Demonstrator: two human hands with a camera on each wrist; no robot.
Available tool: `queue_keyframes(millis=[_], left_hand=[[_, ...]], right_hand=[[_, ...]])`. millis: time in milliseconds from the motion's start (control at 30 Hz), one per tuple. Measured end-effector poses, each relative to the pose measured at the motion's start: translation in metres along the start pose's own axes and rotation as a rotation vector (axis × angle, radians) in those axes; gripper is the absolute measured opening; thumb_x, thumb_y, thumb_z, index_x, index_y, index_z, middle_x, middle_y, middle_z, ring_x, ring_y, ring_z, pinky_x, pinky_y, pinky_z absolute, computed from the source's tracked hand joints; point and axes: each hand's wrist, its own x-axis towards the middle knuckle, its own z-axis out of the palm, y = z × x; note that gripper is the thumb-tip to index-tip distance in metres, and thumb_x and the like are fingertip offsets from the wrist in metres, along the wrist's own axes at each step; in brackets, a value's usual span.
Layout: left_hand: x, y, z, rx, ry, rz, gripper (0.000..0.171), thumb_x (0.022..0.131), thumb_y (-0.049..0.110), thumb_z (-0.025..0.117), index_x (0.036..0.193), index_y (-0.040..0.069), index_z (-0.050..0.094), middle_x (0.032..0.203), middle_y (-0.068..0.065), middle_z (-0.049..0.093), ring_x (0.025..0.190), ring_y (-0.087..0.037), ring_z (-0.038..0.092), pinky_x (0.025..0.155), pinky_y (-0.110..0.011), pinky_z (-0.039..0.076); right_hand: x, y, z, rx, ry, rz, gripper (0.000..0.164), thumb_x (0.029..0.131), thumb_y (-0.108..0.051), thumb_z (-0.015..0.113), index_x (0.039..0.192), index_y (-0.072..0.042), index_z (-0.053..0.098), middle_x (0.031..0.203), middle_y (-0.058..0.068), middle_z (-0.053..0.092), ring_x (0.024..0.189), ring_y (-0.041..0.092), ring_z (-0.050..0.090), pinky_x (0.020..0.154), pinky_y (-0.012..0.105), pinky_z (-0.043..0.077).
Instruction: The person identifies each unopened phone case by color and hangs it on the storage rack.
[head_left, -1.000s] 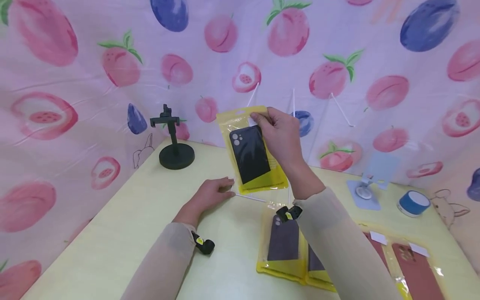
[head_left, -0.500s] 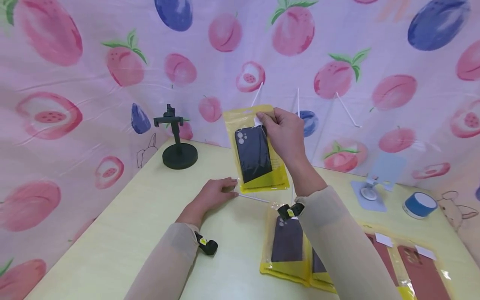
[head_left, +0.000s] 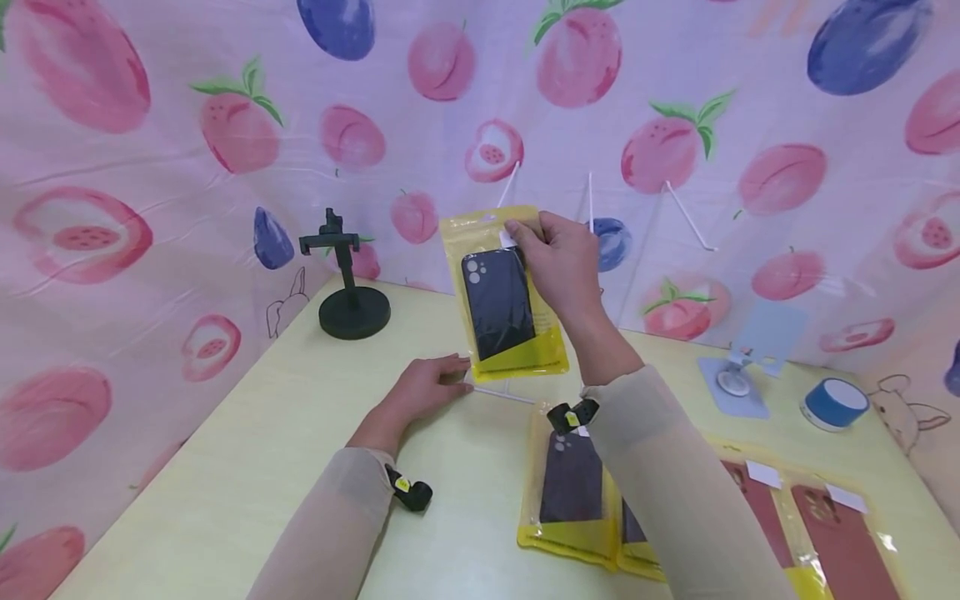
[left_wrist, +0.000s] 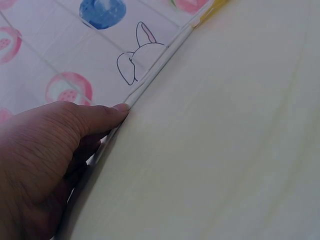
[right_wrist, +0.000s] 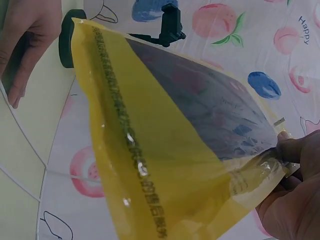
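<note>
Pale beige and plain, the long left sleeve (head_left: 322,525) has a small black camera (head_left: 417,497) with a yellow marking (head_left: 402,484) at its cuff (head_left: 367,458); right of that sleeve, the matching right sleeve (head_left: 686,483) carries a second black camera (head_left: 558,418), also yellow-marked. Left hand (head_left: 422,392) and right hand (head_left: 562,265) are bare.

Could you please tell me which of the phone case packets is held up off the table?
The packet with the black case, held near its top by the right hand; the other packets lie on the table.
</note>
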Motion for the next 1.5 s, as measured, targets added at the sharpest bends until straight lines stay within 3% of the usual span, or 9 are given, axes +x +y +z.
queue_keyframes(millis=[200,433,867,1133,1333,1500], left_hand=[[0.002,-0.001,0.001,0.007,-0.001,0.022,0.047,0.094,0.035,0.071,0.138,0.021,0.064,0.149,-0.005,0.053,0.140,-0.024,0.046,0.117,-0.044,0.034],[0.000,0.001,0.000,0.008,0.007,0.038,0.050,0.094,0.033,0.072,0.140,0.018,0.062,0.148,-0.002,0.054,0.141,-0.024,0.045,0.118,-0.044,0.031],[-0.004,0.003,0.000,-0.034,0.005,0.037,0.050,0.094,0.030,0.073,0.140,0.016,0.061,0.147,0.002,0.055,0.142,-0.021,0.043,0.119,-0.041,0.029],[-0.004,0.001,-0.001,-0.019,0.015,0.027,0.049,0.094,0.031,0.072,0.140,0.018,0.061,0.147,0.003,0.055,0.141,-0.021,0.044,0.119,-0.043,0.029],[-0.004,0.002,-0.001,-0.025,0.000,0.019,0.050,0.095,0.031,0.071,0.141,0.018,0.060,0.148,0.002,0.054,0.143,-0.020,0.042,0.120,-0.043,0.028],[-0.004,0.002,-0.001,-0.029,-0.006,0.011,0.050,0.095,0.032,0.071,0.142,0.019,0.060,0.149,0.003,0.053,0.143,-0.020,0.041,0.120,-0.043,0.028]], right_hand=[[0.004,0.007,0.009,-0.014,0.027,-0.042,0.040,0.096,-0.039,0.068,0.070,-0.011,0.056,0.058,0.002,0.037,0.058,0.021,0.045,0.049,0.029,0.030],[0.019,0.023,0.021,-0.042,0.123,-0.136,0.047,0.097,-0.033,0.068,0.066,-0.009,0.042,0.058,0.005,0.030,0.053,0.024,0.037,0.049,0.031,0.023],[0.063,0.046,0.029,-0.055,0.105,0.019,0.049,0.096,-0.036,0.069,0.067,-0.011,0.039,0.060,0.000,0.030,0.059,0.018,0.037,0.052,0.028,0.027],[0.070,0.050,0.029,0.047,0.070,0.085,0.045,0.097,-0.035,0.068,0.069,-0.011,0.042,0.061,0.000,0.034,0.059,0.018,0.039,0.053,0.029,0.030],[0.068,0.056,0.029,0.002,0.043,0.131,0.029,0.099,-0.036,0.064,0.087,-0.010,0.059,0.071,0.003,0.046,0.066,0.019,0.045,0.059,0.030,0.038],[0.065,0.063,0.028,-0.027,0.035,0.135,0.028,0.098,-0.036,0.063,0.108,-0.011,0.067,0.091,0.004,0.063,0.079,0.020,0.053,0.070,0.030,0.046]])
